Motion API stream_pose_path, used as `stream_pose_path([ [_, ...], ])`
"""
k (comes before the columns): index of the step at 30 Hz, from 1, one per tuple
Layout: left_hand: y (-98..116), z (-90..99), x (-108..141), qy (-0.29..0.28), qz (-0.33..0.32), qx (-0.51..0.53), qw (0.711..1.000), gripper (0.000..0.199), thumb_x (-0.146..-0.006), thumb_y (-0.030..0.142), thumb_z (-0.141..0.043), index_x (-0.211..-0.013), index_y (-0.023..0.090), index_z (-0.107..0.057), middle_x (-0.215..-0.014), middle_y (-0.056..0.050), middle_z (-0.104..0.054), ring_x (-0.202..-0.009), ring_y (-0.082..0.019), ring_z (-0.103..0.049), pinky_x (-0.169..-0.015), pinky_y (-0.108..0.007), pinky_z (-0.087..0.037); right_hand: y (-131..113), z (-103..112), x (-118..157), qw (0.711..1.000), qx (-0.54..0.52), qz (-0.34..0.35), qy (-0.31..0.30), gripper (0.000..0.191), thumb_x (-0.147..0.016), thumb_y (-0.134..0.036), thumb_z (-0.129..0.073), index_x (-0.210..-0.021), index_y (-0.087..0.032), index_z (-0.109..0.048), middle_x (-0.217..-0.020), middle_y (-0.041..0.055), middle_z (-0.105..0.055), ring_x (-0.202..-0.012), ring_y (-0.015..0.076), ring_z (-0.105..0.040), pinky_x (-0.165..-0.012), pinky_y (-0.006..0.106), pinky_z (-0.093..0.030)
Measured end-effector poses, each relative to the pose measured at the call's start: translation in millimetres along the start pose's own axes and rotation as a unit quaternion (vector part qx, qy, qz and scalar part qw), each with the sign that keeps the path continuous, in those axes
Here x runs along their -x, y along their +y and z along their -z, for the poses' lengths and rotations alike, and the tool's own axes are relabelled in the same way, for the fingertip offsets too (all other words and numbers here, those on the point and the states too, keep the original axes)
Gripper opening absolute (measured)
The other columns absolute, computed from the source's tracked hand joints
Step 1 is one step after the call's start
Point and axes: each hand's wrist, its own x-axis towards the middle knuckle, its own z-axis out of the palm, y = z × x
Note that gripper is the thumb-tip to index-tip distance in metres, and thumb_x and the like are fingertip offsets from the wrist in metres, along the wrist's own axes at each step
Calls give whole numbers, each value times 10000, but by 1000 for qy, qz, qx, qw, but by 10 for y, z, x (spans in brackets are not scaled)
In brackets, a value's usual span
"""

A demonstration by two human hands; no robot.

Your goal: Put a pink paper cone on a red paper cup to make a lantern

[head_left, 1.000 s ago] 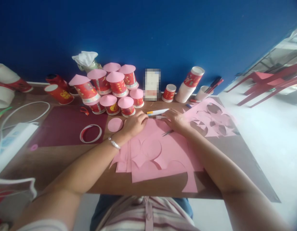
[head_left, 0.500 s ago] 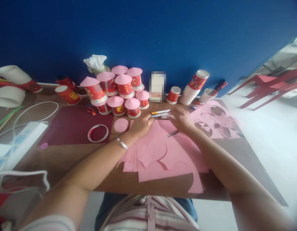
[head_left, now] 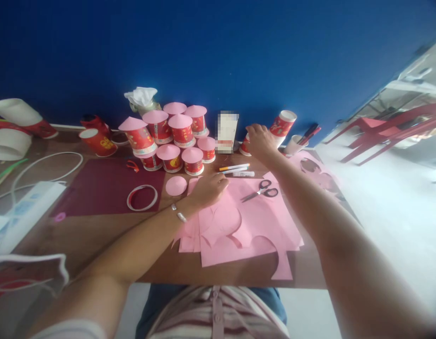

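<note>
My left hand (head_left: 211, 189) rests on the pink paper sheets (head_left: 253, 256), its fingers curled together; what they hold, if anything, is hidden. Past its fingertips lie an orange-and-white pen (head_left: 235, 167), a blue-tipped pen (head_left: 234, 170) and a white tube (head_left: 243, 174). My right hand (head_left: 262, 142) reaches to the back of the table, fingers closed over a small red paper cup (head_left: 243, 147) that it partly covers. Scissors (head_left: 262, 190) with black handles lie on the paper between my arms. A pink paper disc (head_left: 176, 186) sits left of my left hand.
Several red cups with pink cone roofs (head_left: 180, 129) stand back left. Stacked cups (head_left: 283, 123) and a pen holder (head_left: 294, 145) are at the right. A tape roll (head_left: 142, 197) lies on a maroon sheet (head_left: 97, 193). A power strip (head_left: 30, 212) and cable are far left.
My right hand has left the pens and moved back to the small red cup, uncovering the scissors. My left hand has drawn back slightly from the pens onto the paper.
</note>
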Motion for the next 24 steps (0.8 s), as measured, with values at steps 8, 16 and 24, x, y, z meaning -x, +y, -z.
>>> stream_pose_path([
  [8, 19, 96, 6, 43, 14, 53, 998, 226, -1022, 164, -500, -931, 177, -706, -886, -68, -709, -850, -208, -674, -740, -338, -503, 56, -147, -160, 998, -11, -45, -31, 369, -928, -245, -590, -1272, -152, -690, -1212, 231, -671, -1157, 395, -605, -964, 547, -508],
  [16, -29, 43, 3, 143, 109, 223, 958, 303, -993, 263, -628, -1282, 189, -575, -1170, -99, -683, -865, -160, -674, -782, -312, -585, 261, 287, 483, 931, -352, -51, 88, 435, -880, -492, -722, -1206, -205, -707, -1140, 134, -705, -1004, 307, -683, -862, 488, -595],
  [24, -33, 60, -10, 192, 148, 408, 880, 437, -1026, 434, -604, -1376, 208, -473, -1359, -158, -562, -1064, -200, -677, -902, -375, -603, 117, 221, 1020, 672, -734, -56, -82, 532, -820, -624, -748, -1171, -224, -737, -989, 71, -762, -839, 236, -746, -745, 404, -659],
])
